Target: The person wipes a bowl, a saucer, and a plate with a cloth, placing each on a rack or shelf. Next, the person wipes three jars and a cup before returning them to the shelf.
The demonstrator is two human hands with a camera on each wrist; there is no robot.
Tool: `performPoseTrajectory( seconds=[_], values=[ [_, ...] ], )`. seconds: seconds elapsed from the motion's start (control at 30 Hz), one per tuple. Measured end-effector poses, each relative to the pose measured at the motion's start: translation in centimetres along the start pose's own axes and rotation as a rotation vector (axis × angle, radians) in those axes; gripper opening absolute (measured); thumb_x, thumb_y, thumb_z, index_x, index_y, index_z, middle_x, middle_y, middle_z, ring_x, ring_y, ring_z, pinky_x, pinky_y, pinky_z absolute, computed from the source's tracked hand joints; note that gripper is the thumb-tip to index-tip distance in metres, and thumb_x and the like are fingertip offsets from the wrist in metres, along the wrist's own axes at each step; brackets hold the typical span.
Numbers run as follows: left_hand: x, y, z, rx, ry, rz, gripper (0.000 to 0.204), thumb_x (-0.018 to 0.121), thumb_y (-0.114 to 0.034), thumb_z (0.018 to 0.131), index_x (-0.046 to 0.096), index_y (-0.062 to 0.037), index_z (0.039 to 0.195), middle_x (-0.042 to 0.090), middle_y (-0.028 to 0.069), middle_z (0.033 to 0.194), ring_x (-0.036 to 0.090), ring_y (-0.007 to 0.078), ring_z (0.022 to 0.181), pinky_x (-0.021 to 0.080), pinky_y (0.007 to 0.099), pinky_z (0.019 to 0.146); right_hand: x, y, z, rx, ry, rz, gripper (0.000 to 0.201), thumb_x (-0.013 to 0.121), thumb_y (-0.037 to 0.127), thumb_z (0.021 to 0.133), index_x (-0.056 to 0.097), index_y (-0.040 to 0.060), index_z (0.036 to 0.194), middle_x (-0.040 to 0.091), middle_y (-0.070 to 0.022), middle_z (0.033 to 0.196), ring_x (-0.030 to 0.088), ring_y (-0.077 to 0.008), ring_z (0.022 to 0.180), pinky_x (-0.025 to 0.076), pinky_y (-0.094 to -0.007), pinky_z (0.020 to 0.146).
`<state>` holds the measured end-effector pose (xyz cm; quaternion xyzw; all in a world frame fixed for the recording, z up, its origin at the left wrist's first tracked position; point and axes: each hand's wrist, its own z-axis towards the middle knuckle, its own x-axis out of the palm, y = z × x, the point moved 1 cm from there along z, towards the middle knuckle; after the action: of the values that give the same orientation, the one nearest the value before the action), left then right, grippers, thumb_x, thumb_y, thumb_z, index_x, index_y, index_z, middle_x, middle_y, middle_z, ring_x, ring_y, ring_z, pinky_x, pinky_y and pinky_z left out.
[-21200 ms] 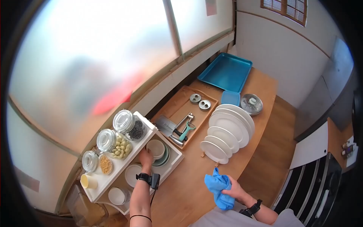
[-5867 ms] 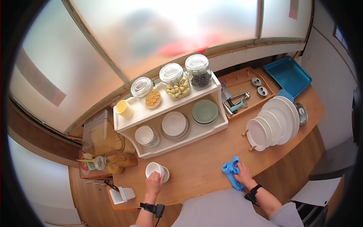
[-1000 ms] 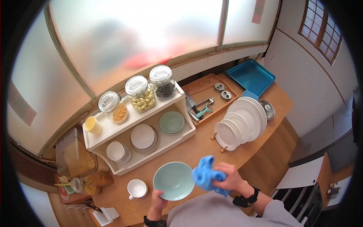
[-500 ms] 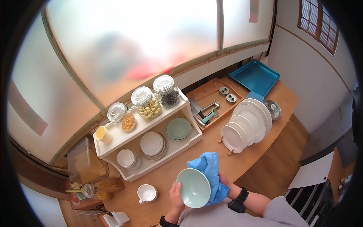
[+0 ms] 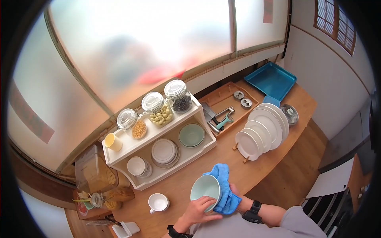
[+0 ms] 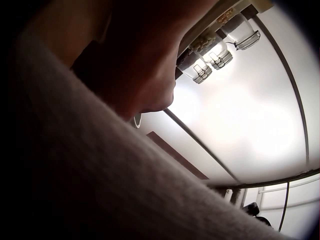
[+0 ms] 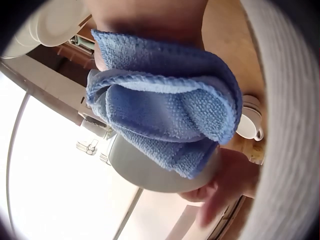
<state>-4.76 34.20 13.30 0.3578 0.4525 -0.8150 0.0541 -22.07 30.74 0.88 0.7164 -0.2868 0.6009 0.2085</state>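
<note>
Left hand has its fingers spread over the near rim of the pale green bowl, thumb out to the side. Right hand is mostly hidden but gripping the bunched blue cloth against the outside, so the bowl's tilted between my hands. White mug sits nearby on the table.

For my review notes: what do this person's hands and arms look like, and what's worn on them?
The left hand and right hand are ungloved. Each wrist has a black band, the left band partly cut off; the right band carries a dark, boxy device. The right sleeve is plain pale grey, leaving the forearm bare.
</note>
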Motion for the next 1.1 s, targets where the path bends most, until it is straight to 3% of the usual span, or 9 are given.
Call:
performPoseTrajectory(
  seconds=[0.2, 0.27, 0.37, 0.53, 0.67, 0.83, 0.93, 1.0, 1.1],
  values=[
    [0.1, 1.6, -1.1, -0.153, -0.047, -0.242, 0.022, 0.074, -0.020, 0.077, 0.067, 0.0001, 0.084, 0.065, 0.0108, 0.083, 0.063, 0.0231, 0.070, 0.051, 0.0317, 0.063, 3.6, 1.5, 0.2, -0.038, -0.041, -0.137, 0.045, 0.040, 0.032, 0.098, 0.044, -0.0011, 0.128, 0.055, -0.0182, 0.124, 0.058, -0.0273, 0.109, 0.046, -0.0385, 0.097],
    [-0.5, 1.9, -1.6, -0.165, -0.088, -0.379, 0.021, 0.073, -0.018, 0.078, 0.067, 0.0014, 0.083, 0.066, 0.0114, 0.083, 0.063, 0.0216, 0.067, 0.050, 0.0312, 0.062, 5.4, 2.4, 0.1, -0.270, -0.316, -0.766, 0.041, 0.051, 0.028, 0.095, 0.049, -0.0001, 0.124, 0.059, -0.0109, 0.116, 0.059, -0.0190, 0.103, 0.050, -0.0340, 0.089],
    [-0.5, 2.8, -3.1, -0.276, -0.220, -0.686, 0.023, 0.069, -0.020, 0.084, 0.068, 0.0026, 0.081, 0.068, 0.0102, 0.088, 0.062, 0.0167, 0.068, 0.049, 0.0307, 0.062, 5.0, 3.2, 0.6, -0.393, -0.261, -0.962, 0.035, 0.059, 0.020, 0.092, 0.053, 0.0009, 0.120, 0.061, -0.0064, 0.112, 0.058, -0.0124, 0.100, 0.048, -0.0288, 0.087],
    [-0.9, 1.2, 0.0, -0.644, -0.771, -1.129, 0.034, 0.059, -0.027, 0.093, 0.064, 0.0065, 0.096, 0.067, 0.0101, 0.093, 0.063, 0.0156, 0.075, 0.051, 0.0291, 0.067, 4.5, 1.7, 1.1, -0.639, -0.325, -1.211, 0.038, 0.062, 0.020, 0.089, 0.054, 0.0001, 0.120, 0.063, -0.0073, 0.109, 0.058, -0.0139, 0.100, 0.047, -0.0300, 0.088],
    [-0.1, 2.3, 1.4, -0.624, -1.040, -1.003, 0.035, 0.057, -0.028, 0.093, 0.062, 0.0061, 0.100, 0.066, 0.0107, 0.093, 0.063, 0.0159, 0.077, 0.051, 0.0289, 0.069, 5.1, 0.6, 0.2, -0.554, -0.371, -1.514, 0.035, 0.067, 0.022, 0.084, 0.056, 0.0006, 0.110, 0.064, -0.0142, 0.103, 0.063, -0.0197, 0.093, 0.050, -0.0330, 0.079],
    [2.0, 4.0, 0.4, -0.602, -0.931, -0.954, 0.027, 0.060, -0.022, 0.091, 0.062, 0.0025, 0.103, 0.065, 0.0073, 0.096, 0.062, 0.0141, 0.081, 0.051, 0.0280, 0.072, 10.4, -0.7, 0.2, -0.802, 0.033, -1.938, 0.037, 0.071, 0.015, 0.072, 0.057, 0.0046, 0.105, 0.059, -0.0176, 0.102, 0.059, -0.0371, 0.092, 0.050, -0.0410, 0.078],
    [3.2, 2.5, 1.6, -0.624, -1.034, -0.986, 0.021, 0.061, -0.019, 0.090, 0.064, 0.0015, 0.096, 0.065, 0.0028, 0.092, 0.059, 0.0109, 0.074, 0.050, 0.0273, 0.071, 12.3, 0.3, 1.2, -0.978, -0.023, -2.080, 0.038, 0.072, 0.014, 0.069, 0.058, 0.0046, 0.103, 0.058, -0.0161, 0.105, 0.059, -0.0363, 0.093, 0.050, -0.0413, 0.077],
    [4.4, 5.4, -3.0, -0.723, -0.698, -0.889, 0.026, 0.059, -0.022, 0.092, 0.064, 0.0028, 0.091, 0.065, 0.0035, 0.086, 0.057, 0.0108, 0.068, 0.050, 0.0275, 0.069, 13.2, 1.4, 1.9, -0.958, -0.131, -2.060, 0.032, 0.070, 0.014, 0.072, 0.060, 0.0047, 0.101, 0.060, -0.0161, 0.100, 0.060, -0.0362, 0.089, 0.050, -0.0410, 0.076],
    [2.5, 3.7, -2.6, -0.714, -0.626, -0.872, 0.031, 0.056, -0.025, 0.094, 0.064, 0.0053, 0.089, 0.066, 0.0069, 0.082, 0.060, 0.0130, 0.067, 0.051, 0.0280, 0.067, 11.2, 3.5, 3.2, -0.899, -0.224, -1.916, 0.023, 0.064, 0.015, 0.079, 0.063, 0.0046, 0.099, 0.063, -0.0171, 0.091, 0.061, -0.0357, 0.085, 0.049, -0.0400, 0.074]
  ],
)
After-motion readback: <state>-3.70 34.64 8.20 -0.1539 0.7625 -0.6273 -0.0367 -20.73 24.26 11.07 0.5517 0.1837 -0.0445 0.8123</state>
